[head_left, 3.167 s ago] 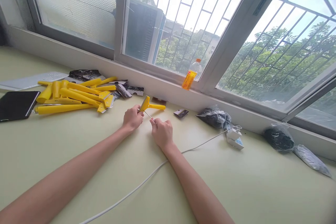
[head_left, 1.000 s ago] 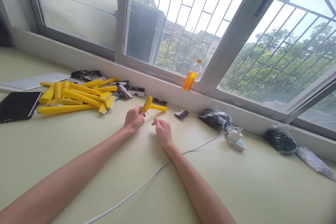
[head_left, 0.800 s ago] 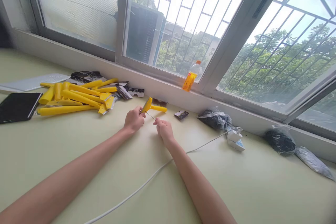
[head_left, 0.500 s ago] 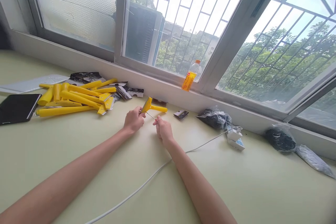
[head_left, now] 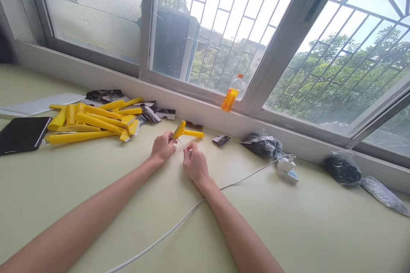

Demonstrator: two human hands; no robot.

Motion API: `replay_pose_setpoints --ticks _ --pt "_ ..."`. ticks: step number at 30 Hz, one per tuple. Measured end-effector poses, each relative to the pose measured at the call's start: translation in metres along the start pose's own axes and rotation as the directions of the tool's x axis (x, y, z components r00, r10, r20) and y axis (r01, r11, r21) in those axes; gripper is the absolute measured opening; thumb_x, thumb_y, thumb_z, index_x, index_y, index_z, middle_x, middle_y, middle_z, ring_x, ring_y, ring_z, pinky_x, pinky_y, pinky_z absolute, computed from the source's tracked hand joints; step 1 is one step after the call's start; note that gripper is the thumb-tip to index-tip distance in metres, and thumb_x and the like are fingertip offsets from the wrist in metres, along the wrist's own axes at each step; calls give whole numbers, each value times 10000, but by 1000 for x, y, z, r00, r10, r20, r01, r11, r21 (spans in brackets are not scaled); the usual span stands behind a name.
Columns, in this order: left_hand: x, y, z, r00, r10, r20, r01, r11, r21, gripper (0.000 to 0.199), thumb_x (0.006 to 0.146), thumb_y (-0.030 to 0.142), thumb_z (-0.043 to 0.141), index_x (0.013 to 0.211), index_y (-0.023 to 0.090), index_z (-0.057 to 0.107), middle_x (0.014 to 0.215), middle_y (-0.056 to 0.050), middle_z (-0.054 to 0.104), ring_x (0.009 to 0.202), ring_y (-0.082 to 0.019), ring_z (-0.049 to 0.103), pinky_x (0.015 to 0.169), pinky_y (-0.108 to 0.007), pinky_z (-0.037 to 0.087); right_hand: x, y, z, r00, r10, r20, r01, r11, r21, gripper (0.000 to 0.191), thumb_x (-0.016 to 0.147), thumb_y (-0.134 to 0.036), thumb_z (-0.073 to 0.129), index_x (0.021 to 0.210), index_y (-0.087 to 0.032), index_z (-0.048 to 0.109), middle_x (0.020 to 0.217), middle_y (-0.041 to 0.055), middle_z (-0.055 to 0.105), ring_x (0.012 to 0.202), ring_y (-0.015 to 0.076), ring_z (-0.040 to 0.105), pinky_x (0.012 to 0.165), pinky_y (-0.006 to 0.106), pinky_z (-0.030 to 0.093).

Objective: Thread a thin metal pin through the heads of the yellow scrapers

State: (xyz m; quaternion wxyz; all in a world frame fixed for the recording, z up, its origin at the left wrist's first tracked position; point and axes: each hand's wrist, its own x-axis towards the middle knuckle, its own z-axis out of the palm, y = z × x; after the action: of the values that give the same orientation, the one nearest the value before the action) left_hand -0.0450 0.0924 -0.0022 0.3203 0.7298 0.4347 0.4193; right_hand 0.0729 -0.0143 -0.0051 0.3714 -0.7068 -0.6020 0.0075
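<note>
My left hand (head_left: 162, 148) is closed on the head of a yellow scraper (head_left: 192, 134), whose handle points to the right, away from the fingers. In my right hand (head_left: 196, 163) is a thin screwdriver (head_left: 182, 142); its metal shaft runs up and left to the scraper's head. The tip meets the head close to my left fingers, and I cannot make out the exact contact point. Most of the screwdriver's handle is hidden by my right fingers.
Several yellow scrapers (head_left: 96, 121) lie piled at left beside a black tablet (head_left: 24, 134). Small packets (head_left: 221, 140) lie along the sill. A white cable (head_left: 179, 223) runs under my right forearm to a charger (head_left: 286, 163). An orange bottle (head_left: 230, 99) stands on the sill; bagged black items (head_left: 342, 170) lie right.
My right hand has shifted slightly left and down and turned around the screwdriver. My left hand and the scraper are nearly where they were.
</note>
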Motion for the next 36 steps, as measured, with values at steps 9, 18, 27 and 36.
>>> replay_pose_setpoints --ticks 9,18,27,36 --pt "1 -2 1 1000 23 -1 -23 1000 2 21 815 230 557 820 235 577 763 6 756 559 -179 678 595 -274 476 2 6 -1 996 64 70 -68 995 68 129 992 -315 427 907 -229 471 648 -24 560 577 169 489 572 257 278" --pt "0 -1 2 998 65 -3 -65 996 -57 70 853 266 547 879 221 595 820 1 756 524 -158 665 553 -269 476 16 20 -6 964 190 186 -263 784 562 254 883 -451 541 786 -216 550 537 -79 385 497 109 314 514 242 245" --pt "1 1 2 998 51 34 -42 975 -219 280 899 443 557 965 194 667 910 -52 762 584 -166 686 517 -264 478 18 22 -13 917 230 326 -397 594 699 267 834 -477 602 808 -225 520 496 -104 286 451 81 179 428 225 130" --pt "-1 8 -2 988 -16 152 82 895 -438 632 883 722 479 988 131 678 923 -150 765 575 -187 678 416 -245 398 16 21 -24 908 176 379 -417 312 854 351 815 -519 710 836 -231 509 569 -107 197 497 72 103 439 213 76"
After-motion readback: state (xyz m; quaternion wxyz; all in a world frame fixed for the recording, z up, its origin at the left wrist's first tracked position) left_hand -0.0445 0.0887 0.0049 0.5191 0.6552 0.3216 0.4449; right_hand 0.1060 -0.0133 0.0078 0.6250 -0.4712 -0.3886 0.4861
